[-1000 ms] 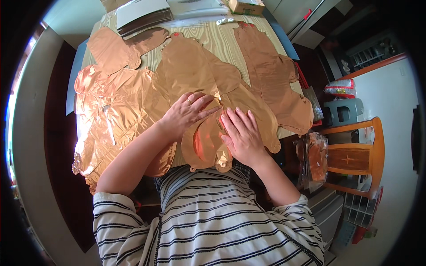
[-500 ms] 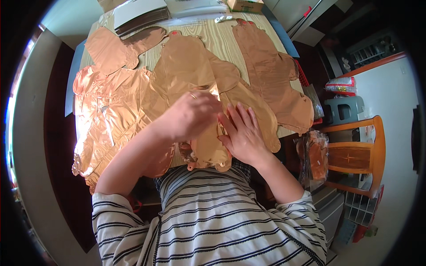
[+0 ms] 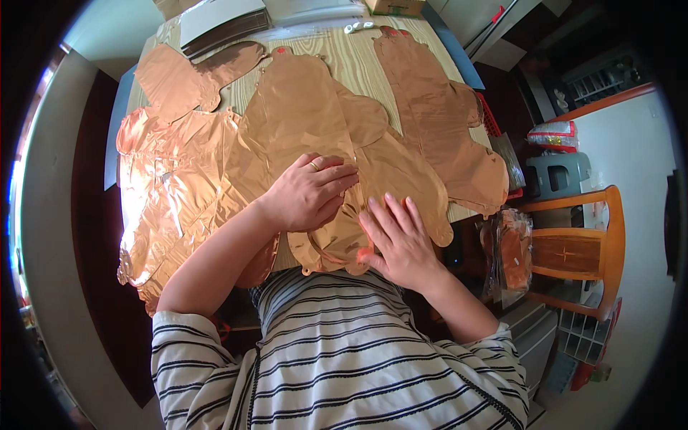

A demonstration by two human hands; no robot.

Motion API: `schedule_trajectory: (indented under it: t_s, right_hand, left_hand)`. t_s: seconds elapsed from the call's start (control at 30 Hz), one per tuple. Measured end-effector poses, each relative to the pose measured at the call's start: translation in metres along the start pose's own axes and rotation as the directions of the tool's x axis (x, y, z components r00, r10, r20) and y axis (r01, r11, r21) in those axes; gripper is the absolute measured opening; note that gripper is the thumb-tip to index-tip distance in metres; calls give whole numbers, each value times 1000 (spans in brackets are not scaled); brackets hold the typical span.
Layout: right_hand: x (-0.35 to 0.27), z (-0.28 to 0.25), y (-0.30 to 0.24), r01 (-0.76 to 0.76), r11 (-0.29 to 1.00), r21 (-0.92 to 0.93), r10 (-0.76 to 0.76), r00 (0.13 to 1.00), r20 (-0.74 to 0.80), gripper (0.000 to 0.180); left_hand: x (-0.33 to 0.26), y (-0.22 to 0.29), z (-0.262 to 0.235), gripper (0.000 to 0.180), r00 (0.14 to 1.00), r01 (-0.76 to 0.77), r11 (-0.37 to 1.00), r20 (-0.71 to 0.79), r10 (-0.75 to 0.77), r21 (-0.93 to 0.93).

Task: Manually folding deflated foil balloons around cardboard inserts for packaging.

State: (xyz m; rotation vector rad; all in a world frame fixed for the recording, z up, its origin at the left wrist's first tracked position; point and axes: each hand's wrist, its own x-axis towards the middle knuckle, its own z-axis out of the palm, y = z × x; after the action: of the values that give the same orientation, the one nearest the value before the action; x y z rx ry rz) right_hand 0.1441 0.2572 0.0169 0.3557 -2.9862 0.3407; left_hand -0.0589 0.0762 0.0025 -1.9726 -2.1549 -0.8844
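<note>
Foil sheets [image 3: 301, 107] on table [image 3: 351, 61]; chair [image 3: 570, 251] right; card stack [image 3: 222, 25] behind sheets.

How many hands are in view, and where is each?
2. The left hand, fingers curled, is over the middle copper-coloured foil; the right hand, fingers extended, is lower and further right. No other hand shows.

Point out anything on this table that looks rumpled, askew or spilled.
The left foil sheet looks odd: it is heavily creased, while the right foil sheet and the upper part of the middle foil sheet lie much smoother. I cannot tell whether it is torn. No spill shows.
</note>
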Motion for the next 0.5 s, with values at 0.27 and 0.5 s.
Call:
schedule_trajectory:
  t_s: [0.27,0.5]
  right_hand:
    - [-7,10,9,160,981,-108,-174,975,-137,44]
    - [0,3,7,178,981,-74,-187,970,-156,37]
  left_hand:
    - [12,5,-11,36,997,29,999,70,-28,-13]
    - [33,16,0,42,962,249,965,101,-256,78]
